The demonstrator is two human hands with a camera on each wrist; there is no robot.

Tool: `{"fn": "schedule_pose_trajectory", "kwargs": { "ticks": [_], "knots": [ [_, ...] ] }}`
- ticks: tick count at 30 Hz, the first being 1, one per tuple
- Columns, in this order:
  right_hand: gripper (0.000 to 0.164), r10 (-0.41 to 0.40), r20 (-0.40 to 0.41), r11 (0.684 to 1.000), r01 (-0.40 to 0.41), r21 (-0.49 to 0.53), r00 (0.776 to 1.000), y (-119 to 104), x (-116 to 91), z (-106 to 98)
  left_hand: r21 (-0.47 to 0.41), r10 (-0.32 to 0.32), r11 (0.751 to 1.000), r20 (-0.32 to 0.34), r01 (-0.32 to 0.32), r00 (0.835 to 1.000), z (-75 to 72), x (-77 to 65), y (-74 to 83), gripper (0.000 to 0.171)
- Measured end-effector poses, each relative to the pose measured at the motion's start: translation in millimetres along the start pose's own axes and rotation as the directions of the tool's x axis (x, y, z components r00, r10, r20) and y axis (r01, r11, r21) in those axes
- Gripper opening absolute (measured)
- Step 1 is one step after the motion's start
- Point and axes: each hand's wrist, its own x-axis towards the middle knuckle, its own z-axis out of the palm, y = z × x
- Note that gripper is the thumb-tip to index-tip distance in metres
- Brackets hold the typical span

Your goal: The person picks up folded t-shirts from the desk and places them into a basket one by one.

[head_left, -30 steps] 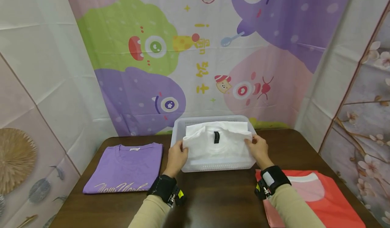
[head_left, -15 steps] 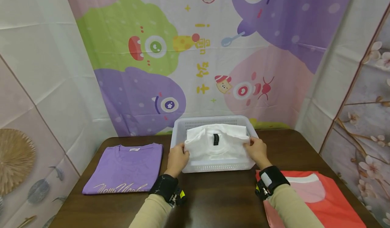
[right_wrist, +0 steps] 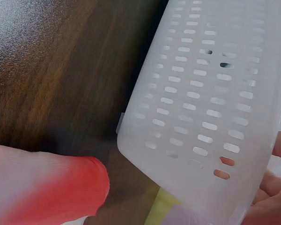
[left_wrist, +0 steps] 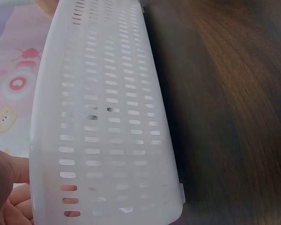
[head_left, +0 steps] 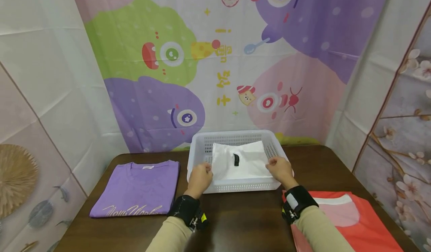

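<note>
A folded white T-shirt (head_left: 247,166) with a black neck label lies inside a white perforated plastic basket (head_left: 232,188). My left hand (head_left: 199,178) reaches over the basket's near left rim, its curled fingers pinching the shirt's left edge. On the opposite side, my right hand (head_left: 282,171) pinches the right edge between thumb and fingers. Both wrist views look at the basket's outer wall; it hides much of the left hand (left_wrist: 11,187) and of the right hand (right_wrist: 271,197).
A folded purple T-shirt (head_left: 141,188) lies left of the basket on the dark wooden table (head_left: 235,222). Folded red-and-pink clothing (head_left: 367,222) lies at the right, partly under the right forearm. A cartoon-print curtain (head_left: 215,64) hangs close behind the basket.
Both hands have lowered the white T-shirt into the basket and come closer together. The shirt now lies flatter and lower, showing more of the basket's far wall.
</note>
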Motion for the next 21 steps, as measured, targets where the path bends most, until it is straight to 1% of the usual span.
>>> {"fn": "schedule_pose_trajectory", "kwargs": {
  "ticks": [5, 12, 16, 21],
  "knots": [
    [0.026, -0.011, 0.001, 1.000, 0.011, 0.006, 1.000, 0.0, -0.8, 0.5, 0.013, 0.004, 1.000, -0.004, -0.004, 1.000, 1.0, -1.4, 0.5, 0.026],
    [0.024, -0.008, 0.005, 1.000, 0.008, 0.016, 1.000, -0.2, -1.3, -0.3, 0.030, 0.022, 0.999, -0.040, -0.021, 0.999, 2.0, -2.6, 1.8, 0.024],
    [0.026, -0.009, 0.014, 1.000, 0.009, 0.026, 1.000, 0.0, -1.7, -0.6, 0.020, 0.042, 0.999, -0.056, -0.041, 0.998, 1.5, -3.4, 1.2, 0.021],
    [0.029, -0.013, 0.016, 0.999, 0.012, 0.043, 1.000, -0.2, -2.9, -1.9, 0.002, 0.051, 0.999, -0.051, -0.051, 0.997, 0.9, -5.6, -0.1, 0.020]
  ]
}}
